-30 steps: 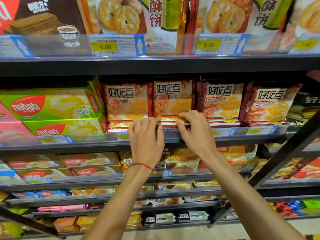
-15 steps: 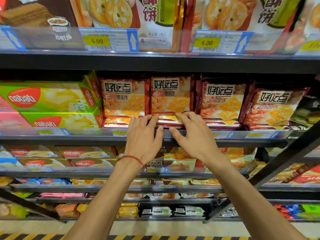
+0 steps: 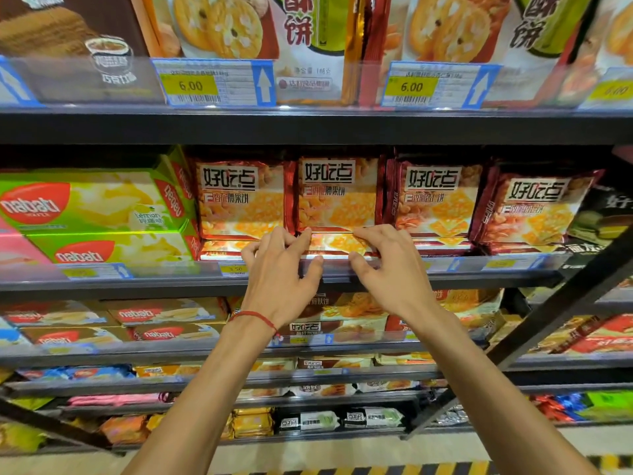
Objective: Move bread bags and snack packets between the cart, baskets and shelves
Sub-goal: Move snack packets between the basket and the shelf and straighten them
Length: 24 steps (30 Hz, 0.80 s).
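Red and orange snack packets stand in a row on the middle shelf point(image 3: 137, 286). Under the second upright packet point(image 3: 337, 197) a like packet point(image 3: 337, 244) lies flat at the shelf front. My left hand point(image 3: 279, 272) and my right hand point(image 3: 390, 269) both grip this flat packet at its front edge. Each hand has its fingers curled over the top and its thumb at the clear shelf lip below. A red string circles my left wrist.
Green Nabati wafer boxes point(image 3: 96, 204) fill the shelf to the left. Big biscuit bags point(image 3: 308, 36) with price tags sit on the shelf above. More packets crowd the lower shelves. A dark slanted bar point(image 3: 548, 310) crosses at the right. A striped floor line point(image 3: 376, 469) runs below.
Both hands stayed at the flat packet; their fingers went from fairly straight on top to curled over it, with thumbs tucked at its front edge. The view shifted slightly closer.
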Each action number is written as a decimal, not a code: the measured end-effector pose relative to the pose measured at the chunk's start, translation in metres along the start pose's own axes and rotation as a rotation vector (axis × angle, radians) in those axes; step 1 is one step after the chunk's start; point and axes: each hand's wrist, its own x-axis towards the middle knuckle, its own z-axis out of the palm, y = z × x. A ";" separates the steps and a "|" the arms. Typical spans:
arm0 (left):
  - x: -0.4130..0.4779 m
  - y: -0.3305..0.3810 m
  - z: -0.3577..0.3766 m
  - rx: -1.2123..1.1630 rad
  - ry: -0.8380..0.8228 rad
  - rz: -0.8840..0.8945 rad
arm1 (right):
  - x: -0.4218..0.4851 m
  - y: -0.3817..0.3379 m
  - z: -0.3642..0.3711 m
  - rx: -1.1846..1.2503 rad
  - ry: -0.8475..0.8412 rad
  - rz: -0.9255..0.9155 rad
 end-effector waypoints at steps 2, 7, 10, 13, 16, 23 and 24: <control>0.000 0.002 -0.001 0.009 0.005 0.007 | 0.000 -0.001 0.000 0.013 0.015 0.007; -0.006 0.007 0.003 0.062 0.021 0.106 | -0.001 -0.007 0.006 -0.045 0.022 -0.045; -0.003 0.012 0.005 0.069 -0.014 0.122 | 0.002 -0.008 0.007 -0.088 -0.002 -0.052; -0.003 0.013 0.006 0.097 -0.037 0.114 | 0.002 -0.005 0.005 -0.090 -0.012 -0.077; -0.006 0.016 0.008 0.095 -0.025 0.121 | -0.004 0.001 0.000 -0.049 -0.022 -0.130; -0.002 0.076 0.017 -0.068 0.060 0.264 | -0.032 0.047 -0.044 0.034 0.398 -0.008; 0.000 0.090 0.021 -0.102 0.060 0.265 | -0.033 0.058 -0.054 0.027 0.448 0.046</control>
